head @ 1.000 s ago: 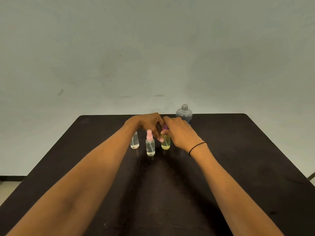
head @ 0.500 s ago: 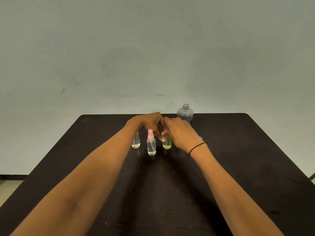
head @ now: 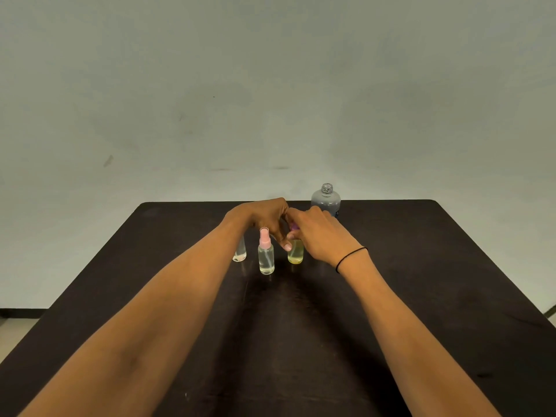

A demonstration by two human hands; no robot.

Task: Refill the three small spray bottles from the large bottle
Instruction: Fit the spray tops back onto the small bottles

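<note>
Both hands meet over the yellow spray bottle [head: 295,255], rightmost of the three small ones, standing upright. The right hand [head: 316,233] grips its purple top while the left hand [head: 264,216] pinches the neck beside it. The large bottle [head: 325,201], uncapped, stands just beyond — far right, nearer the right hand.
</note>
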